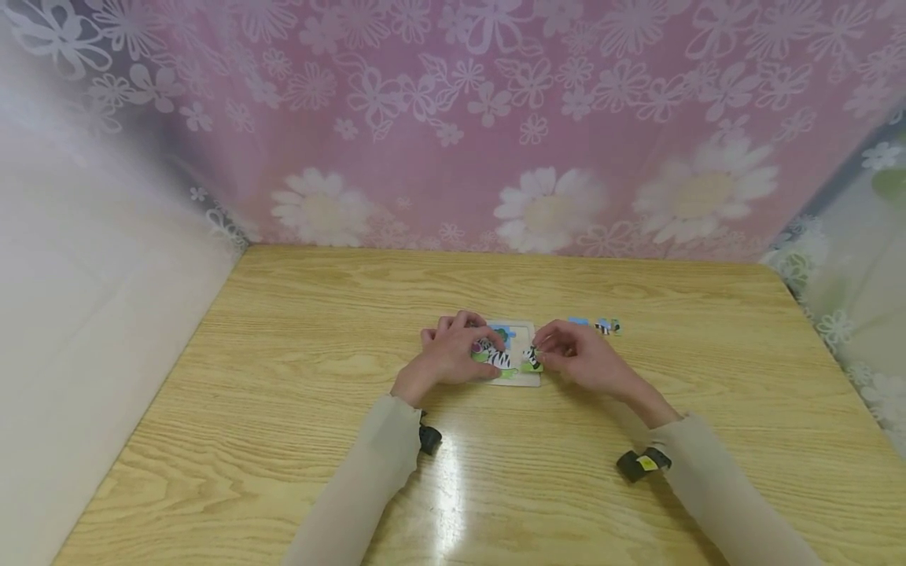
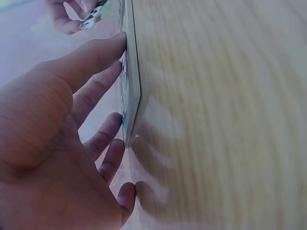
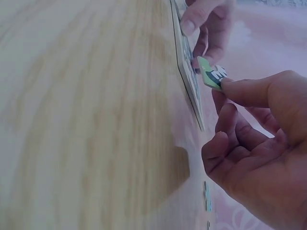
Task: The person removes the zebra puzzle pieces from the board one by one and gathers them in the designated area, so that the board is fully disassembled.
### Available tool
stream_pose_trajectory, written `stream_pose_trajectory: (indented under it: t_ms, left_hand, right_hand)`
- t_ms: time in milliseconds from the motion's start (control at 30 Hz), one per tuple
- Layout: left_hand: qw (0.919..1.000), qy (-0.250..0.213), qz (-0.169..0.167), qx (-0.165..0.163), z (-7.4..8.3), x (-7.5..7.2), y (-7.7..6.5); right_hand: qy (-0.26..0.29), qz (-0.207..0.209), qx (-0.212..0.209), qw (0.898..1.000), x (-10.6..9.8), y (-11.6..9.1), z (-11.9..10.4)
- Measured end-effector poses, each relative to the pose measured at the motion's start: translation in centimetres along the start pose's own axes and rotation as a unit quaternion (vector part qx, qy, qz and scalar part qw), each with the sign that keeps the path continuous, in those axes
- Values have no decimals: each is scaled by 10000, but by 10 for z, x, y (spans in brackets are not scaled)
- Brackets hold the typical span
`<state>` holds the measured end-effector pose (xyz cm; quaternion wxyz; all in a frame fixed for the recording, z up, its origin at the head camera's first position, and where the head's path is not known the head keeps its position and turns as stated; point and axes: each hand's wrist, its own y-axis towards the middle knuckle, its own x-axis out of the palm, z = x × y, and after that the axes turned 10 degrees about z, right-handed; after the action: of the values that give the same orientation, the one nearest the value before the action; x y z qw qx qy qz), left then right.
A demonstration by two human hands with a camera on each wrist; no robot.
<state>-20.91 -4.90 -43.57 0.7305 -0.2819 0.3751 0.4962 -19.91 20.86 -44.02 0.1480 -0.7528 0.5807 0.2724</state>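
A shallow jigsaw board [image 1: 522, 380] with a pale rim lies flat on the table, with zebra-striped, green and blue pieces [image 1: 499, 359] fitted in its left part. Over that part rests my left hand [image 1: 449, 355], its thumb and some fingertips touching the board's face while the little finger is off its edge in the left wrist view. My right hand [image 1: 586, 360] pinches a jigsaw piece [image 3: 211, 76], green with black-and-white stripes, between thumb and fingers. This piece is held tilted, just above the board's right side. My left palm hides the board's left edge.
Two loose bits lie beyond my right hand: a blue jigsaw piece [image 1: 577, 321] and a striped one [image 1: 607, 326]. The wood-grained table [image 1: 297, 440] meets a pink flowered curtain [image 1: 439, 196] at the back. A dark wrist device [image 1: 642, 464] sits below my right sleeve.
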Motion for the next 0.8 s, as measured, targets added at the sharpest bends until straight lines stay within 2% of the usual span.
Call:
stream_pose_trajectory:
  t_ms: [200, 400, 800]
  left_hand:
    - [10000, -65, -15, 48, 1, -2, -2]
    - [9999, -95, -29, 48, 1, -2, -3]
    - [10000, -10, -54, 45, 1, -1, -2]
  right_hand:
    - [-54, 229, 40, 9997, -9, -3, 6]
    - [-361, 586, 17, 9976, -21, -7, 17]
    - [-679, 1140, 66, 9911, -55, -22, 39]
